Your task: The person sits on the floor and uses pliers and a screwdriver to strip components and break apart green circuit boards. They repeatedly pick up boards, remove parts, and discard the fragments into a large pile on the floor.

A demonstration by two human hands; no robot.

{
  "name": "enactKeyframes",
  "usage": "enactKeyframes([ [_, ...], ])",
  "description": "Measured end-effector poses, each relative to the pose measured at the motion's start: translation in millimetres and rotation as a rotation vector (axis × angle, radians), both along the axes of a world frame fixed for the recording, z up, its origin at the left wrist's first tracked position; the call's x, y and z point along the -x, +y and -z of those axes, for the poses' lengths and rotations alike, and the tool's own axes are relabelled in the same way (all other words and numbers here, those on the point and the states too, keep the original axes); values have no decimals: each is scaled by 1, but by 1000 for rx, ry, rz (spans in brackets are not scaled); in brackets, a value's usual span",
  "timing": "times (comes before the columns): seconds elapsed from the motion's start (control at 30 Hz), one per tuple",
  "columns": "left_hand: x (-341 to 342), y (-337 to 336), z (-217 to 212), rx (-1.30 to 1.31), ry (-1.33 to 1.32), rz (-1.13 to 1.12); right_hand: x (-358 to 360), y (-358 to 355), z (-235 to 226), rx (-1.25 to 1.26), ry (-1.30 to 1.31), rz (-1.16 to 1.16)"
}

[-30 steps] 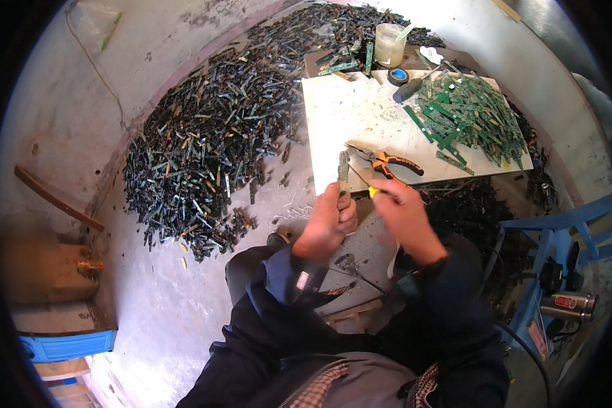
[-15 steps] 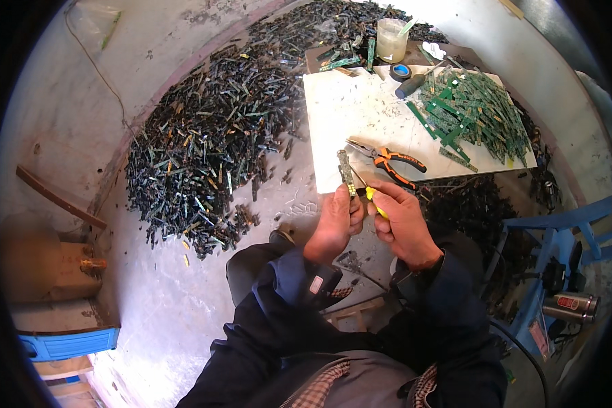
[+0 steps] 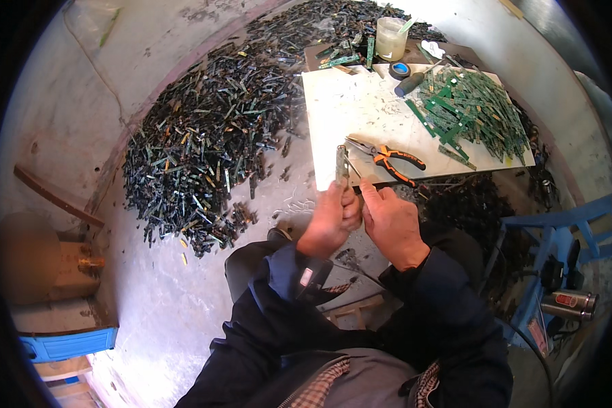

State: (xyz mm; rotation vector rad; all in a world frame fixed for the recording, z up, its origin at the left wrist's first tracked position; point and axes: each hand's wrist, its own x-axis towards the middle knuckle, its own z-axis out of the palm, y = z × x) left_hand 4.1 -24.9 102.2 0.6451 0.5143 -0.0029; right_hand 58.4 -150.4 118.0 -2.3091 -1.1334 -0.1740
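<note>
Head view: left hand, fingers curled tight, is gripping the lower end of a narrow circuit-board strip over the white board, right hand is clasping a thin metal-shafted tool, strip's looking light, stiff, probably brittle, so hold low by edges.

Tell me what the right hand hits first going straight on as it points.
Probably the narrow strip in the left hand; the right hand's thin tool shaft points that way. Depth is unclear.
</note>
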Motion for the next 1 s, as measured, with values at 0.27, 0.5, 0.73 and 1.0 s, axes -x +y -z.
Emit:
enactKeyframes([
  [0.27, 12, 9, -8, 8, -60, 78, -20, -12, -24, -562, 1567, 72],
  [0.5, 7, 8, 0, -73, -34, 77, -10, -3, -26, -781, 1825, 179],
  [0.73, 5, -7, 11, -451, -39, 37, -13, -2, -18, -722, 1593, 150],
  [1.0, 7, 0, 36, -203, -86, 111, -7, 10, 2, -407, 446, 69],
])
